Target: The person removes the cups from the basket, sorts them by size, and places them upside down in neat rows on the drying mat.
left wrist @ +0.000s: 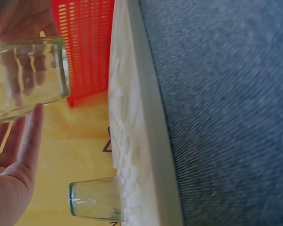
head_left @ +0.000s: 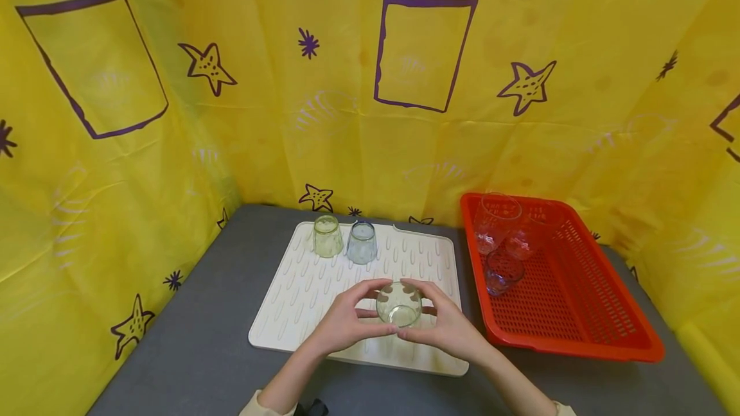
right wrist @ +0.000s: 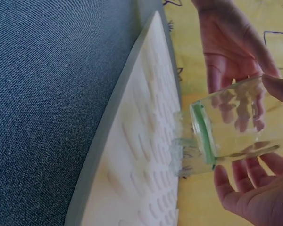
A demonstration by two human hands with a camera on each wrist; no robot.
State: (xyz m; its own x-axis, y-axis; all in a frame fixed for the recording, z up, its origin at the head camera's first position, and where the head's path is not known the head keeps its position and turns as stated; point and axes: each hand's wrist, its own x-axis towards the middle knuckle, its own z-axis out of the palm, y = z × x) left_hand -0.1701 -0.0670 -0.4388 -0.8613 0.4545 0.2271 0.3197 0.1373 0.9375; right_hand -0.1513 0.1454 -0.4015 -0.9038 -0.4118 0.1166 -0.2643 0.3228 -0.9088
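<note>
Both hands hold a pale green glass tumbler (head_left: 399, 305) between them, above the front part of a white ridged drying mat (head_left: 283, 313). My left hand (head_left: 347, 320) grips it from the left and my right hand (head_left: 448, 323) from the right, with fingers round the far side and thumbs at the near side. Through the clear wall the fingers show in both wrist views. In the right wrist view the tumbler's thick greenish base (right wrist: 205, 134) points toward the mat. A yellow-green tumbler (head_left: 327, 237) and a bluish tumbler (head_left: 361, 243) stand at the mat's back edge.
To the right of the mat is a red plastic basket (head_left: 578, 345) with slotted sides. Several clear glasses sit in its left part, among them a tall glass (head_left: 498, 217) and a small purplish glass (head_left: 503, 273). Yellow patterned cloth (head_left: 347, 146) hangs behind the grey table (head_left: 191, 339).
</note>
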